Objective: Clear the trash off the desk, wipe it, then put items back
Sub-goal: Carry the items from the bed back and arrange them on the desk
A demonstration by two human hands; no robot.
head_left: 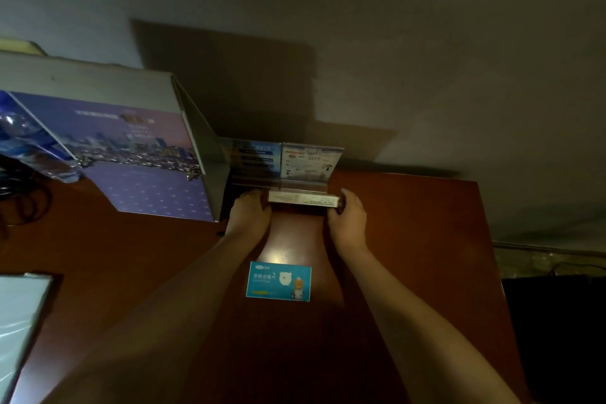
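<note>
On the dark red-brown desk [410,239] my left hand [250,213] and my right hand [348,216] grip the two ends of a flat pale box [301,199] near the back wall. Right behind it, two small printed boxes [282,159] stand upright against the wall, side by side. A flat blue box with a cartoon bear [278,280] lies on the desk between my forearms, untouched.
A large purple carton with a city picture [131,154] fills the back left of the desk, with a blue plastic bag [29,141] beside it. Cables [19,197] lie at the far left. A pale sheet [19,321] sits at the front left. The desk's right edge drops off.
</note>
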